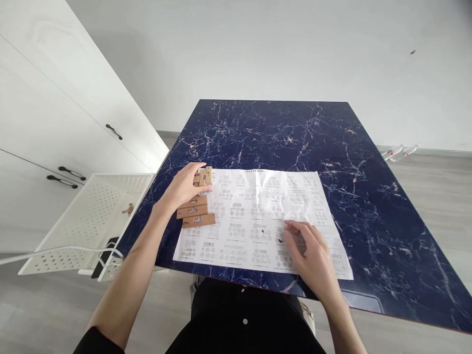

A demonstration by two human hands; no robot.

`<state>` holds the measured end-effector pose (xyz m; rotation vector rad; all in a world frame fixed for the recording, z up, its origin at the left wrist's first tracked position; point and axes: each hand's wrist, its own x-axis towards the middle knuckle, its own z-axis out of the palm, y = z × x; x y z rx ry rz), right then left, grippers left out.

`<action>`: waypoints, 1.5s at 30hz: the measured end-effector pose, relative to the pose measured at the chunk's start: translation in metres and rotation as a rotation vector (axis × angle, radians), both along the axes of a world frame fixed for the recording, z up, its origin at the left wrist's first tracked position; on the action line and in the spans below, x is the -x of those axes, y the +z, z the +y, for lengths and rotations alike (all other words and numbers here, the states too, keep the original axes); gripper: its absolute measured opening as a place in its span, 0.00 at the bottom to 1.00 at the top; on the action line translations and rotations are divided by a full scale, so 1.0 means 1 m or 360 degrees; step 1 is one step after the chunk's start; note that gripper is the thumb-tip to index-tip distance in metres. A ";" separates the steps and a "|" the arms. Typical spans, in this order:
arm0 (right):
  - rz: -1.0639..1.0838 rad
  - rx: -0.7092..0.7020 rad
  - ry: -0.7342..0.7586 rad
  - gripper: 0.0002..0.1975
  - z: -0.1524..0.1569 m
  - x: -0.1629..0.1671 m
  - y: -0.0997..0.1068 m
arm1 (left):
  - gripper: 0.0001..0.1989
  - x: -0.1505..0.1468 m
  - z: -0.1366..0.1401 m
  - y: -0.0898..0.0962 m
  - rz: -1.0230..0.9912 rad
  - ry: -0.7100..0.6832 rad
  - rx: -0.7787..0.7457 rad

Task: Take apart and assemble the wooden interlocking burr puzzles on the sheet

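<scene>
On the left part of a large white printed sheet, my left hand curls its thumb and fingers round the sides of some small notched wooden puzzle pieces. Just below that hand lie several longer wooden bars with cut-outs, side by side; dark marks show on some of them. My right hand lies on the right part of the sheet, fingers loosely bent and thumb apart, holding nothing. The sheet is creased and covered with rows of small diagrams and text too fine to read.
Everything rests on a dark blue marbled table. Left of it stands a white perforated basket with a small wooden piece and a white cable. White cabinets are farther left. Clear bottles are beyond the right edge.
</scene>
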<state>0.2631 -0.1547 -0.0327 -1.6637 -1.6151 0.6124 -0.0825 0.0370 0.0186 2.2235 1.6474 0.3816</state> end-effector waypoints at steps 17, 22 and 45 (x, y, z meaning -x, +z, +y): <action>0.0005 0.0009 0.0002 0.13 -0.001 0.000 -0.001 | 0.32 -0.006 0.028 -0.011 0.0215 -0.0204 -0.0217; 0.0006 0.0010 -0.0002 0.12 0.000 0.000 0.000 | 0.38 -0.009 0.027 -0.010 0.0232 -0.0277 -0.0223; 0.0014 0.0011 0.0009 0.11 0.001 -0.001 -0.003 | 0.30 -0.004 0.039 -0.024 0.0186 -0.0352 -0.0532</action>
